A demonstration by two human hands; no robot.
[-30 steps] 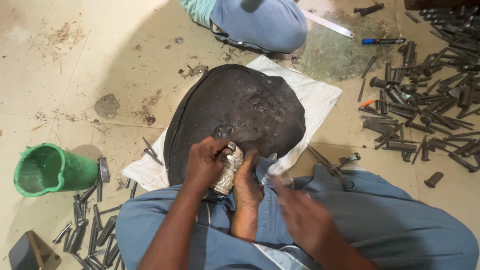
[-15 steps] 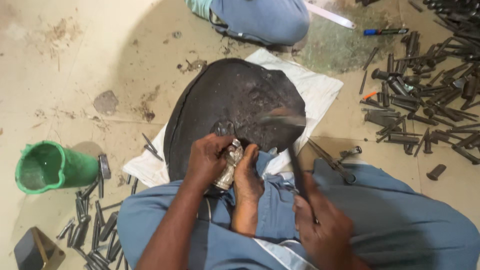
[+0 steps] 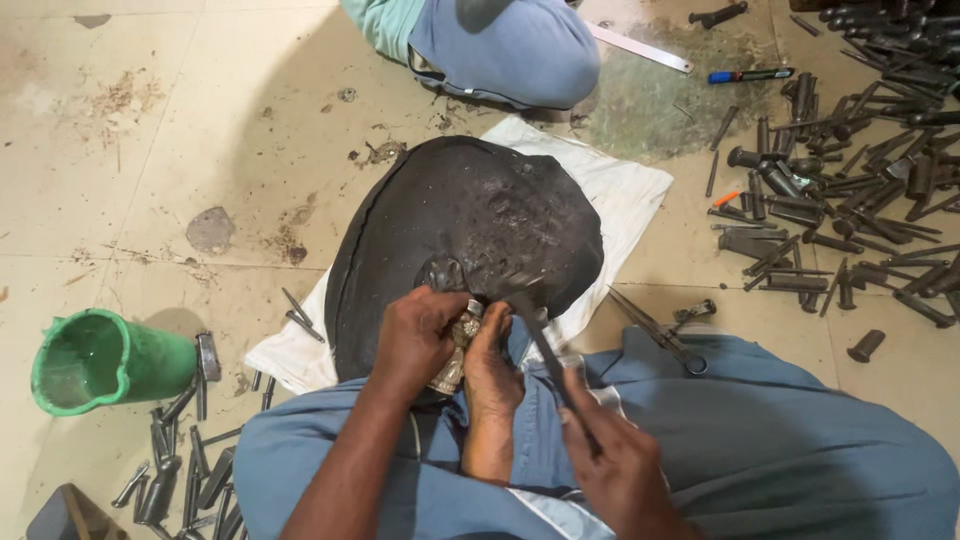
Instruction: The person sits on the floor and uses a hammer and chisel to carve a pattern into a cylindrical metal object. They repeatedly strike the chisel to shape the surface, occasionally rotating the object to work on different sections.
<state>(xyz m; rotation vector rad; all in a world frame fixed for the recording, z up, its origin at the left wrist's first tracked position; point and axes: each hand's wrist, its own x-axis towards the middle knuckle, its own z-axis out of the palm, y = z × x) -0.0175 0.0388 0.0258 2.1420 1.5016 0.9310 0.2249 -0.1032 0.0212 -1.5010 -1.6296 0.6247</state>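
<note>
Where fingers (image 3: 425, 325) curl: metal piece (image 3: 455, 355)

No packages, labels, signs or screens show here — only bare floor, cloth and loose metal tools.

– Where is the domed block (image 3: 470, 215) sitting?
– It is lying on the cloth (image 3: 630, 195), with the bucket (image 3: 105, 360) resting to its left.
– And the punches (image 3: 850, 200)?
– They are lying scattered to its right.

Even overhead light, slight motion blur
</note>
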